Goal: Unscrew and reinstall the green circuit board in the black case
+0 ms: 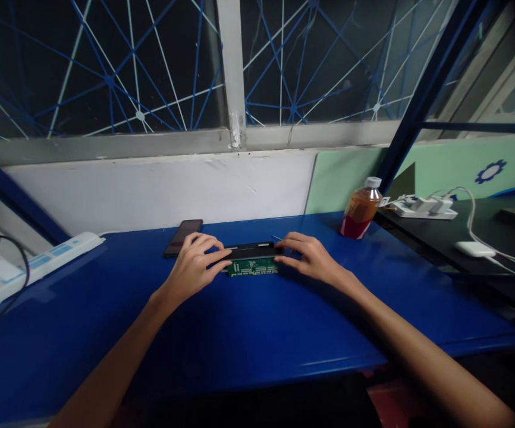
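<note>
A green circuit board [254, 267] stands against the front of a long black plastic case [253, 252], just above the blue table. At the left end, my left hand [199, 257] pinches both pieces, thumb by the board's edge and fingers on the case. My right hand [306, 255] grips the other end the same way, with its thumb by the board's right edge. A thin, light-coloured rod [276, 238] shows behind the case near my right fingers; its kind is unclear. The inside of the case is mostly hidden.
A dark phone [183, 236] lies behind my left hand. To the right stands a drink bottle [361, 208] with a white cap. White power strips lie at the left [38, 267] and far right [422, 207]. The blue table's front edge [311, 364] runs between my forearms.
</note>
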A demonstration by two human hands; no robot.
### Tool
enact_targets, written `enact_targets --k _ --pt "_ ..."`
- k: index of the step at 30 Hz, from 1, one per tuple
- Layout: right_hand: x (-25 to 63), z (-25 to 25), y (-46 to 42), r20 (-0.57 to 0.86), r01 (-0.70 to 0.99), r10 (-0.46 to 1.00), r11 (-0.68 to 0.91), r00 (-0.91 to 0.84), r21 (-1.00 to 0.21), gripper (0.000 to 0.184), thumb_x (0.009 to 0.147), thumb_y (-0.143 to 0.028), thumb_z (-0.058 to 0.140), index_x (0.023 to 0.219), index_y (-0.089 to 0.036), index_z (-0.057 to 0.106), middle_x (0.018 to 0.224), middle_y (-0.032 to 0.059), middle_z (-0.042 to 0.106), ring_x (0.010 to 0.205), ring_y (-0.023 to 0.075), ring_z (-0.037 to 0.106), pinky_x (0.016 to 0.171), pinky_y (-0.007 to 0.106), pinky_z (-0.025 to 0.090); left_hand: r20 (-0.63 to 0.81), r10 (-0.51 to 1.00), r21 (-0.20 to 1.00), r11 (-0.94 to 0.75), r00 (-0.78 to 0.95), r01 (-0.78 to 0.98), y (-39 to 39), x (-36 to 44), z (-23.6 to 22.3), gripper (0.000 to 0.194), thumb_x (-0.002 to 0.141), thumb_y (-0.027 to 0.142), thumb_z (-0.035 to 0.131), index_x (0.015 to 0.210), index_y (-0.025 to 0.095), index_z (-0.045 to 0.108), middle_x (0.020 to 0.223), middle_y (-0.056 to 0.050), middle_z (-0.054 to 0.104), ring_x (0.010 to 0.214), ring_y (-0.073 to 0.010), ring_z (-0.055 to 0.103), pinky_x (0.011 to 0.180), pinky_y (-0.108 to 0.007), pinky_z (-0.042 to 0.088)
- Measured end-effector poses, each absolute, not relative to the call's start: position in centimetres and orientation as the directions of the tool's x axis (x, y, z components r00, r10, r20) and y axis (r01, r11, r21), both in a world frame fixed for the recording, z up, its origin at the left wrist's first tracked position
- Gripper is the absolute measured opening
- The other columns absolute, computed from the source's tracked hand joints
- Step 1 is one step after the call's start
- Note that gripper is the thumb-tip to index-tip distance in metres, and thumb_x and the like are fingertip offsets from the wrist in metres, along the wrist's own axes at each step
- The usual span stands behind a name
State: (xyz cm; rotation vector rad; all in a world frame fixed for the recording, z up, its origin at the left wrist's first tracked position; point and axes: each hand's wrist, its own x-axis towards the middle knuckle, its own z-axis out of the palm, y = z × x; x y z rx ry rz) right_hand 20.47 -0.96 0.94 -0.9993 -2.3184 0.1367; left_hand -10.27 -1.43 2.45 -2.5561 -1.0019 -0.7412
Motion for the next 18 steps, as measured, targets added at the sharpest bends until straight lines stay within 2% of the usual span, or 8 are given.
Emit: enact_targets --k 7,12,18 --pt "20.19 1.12 -1.16 0.46 0.615 0.681 0.725 -0.57 -0.31 0.032 0.095 -0.037 0.048 0.111 -0.017 0.067 0.102 0.0108 0.066 0.092 0.021 0.061 0.079 0.035 0.049 0.554 0.526 -0.091 -0.732 0.645 0.675 -1.37 -10.34 2.22 0.017 0.094 0.029 0.051 0.096 0.026 0.068 0.094 -0.002 0.068 0.095 -0.0201 0.058 0.094 -0.043 0.033" --pt "20.27 1.37 -1.34 0.417 0.606 0.67 0.739 -0.614 -0.295 0.03 0.095 -0.036 0.047 0.105 -0.019 0.07 0.099 0.0095 0.065 0.091 0.0203 0.06 0.077 0.033 0.047 0.483 0.562 -0.082 -0.734 0.671 0.674 -1.53 -10.19 2.22 0.019 0.093 0.027 0.051 0.089 0.025 0.069 0.091 -0.001 0.067 0.095 -0.0204 0.056 0.095 -0.044 0.03" --pt "20.33 1.34 -1.3 0.332 0.604 0.687 0.727 -0.647 -0.327 0.028 0.093 -0.037 0.051 0.093 -0.019 0.073 0.097 0.0071 0.064 0.086 0.0183 0.06 0.073 0.03 0.046 0.394 0.593 -0.012 -0.761 0.702 0.649 -1.62 -9.99 1.9 0.023 0.094 0.025 0.049 0.087 0.024 0.07 0.089 -0.001 0.067 0.089 -0.0189 0.058 0.09 -0.041 0.032"
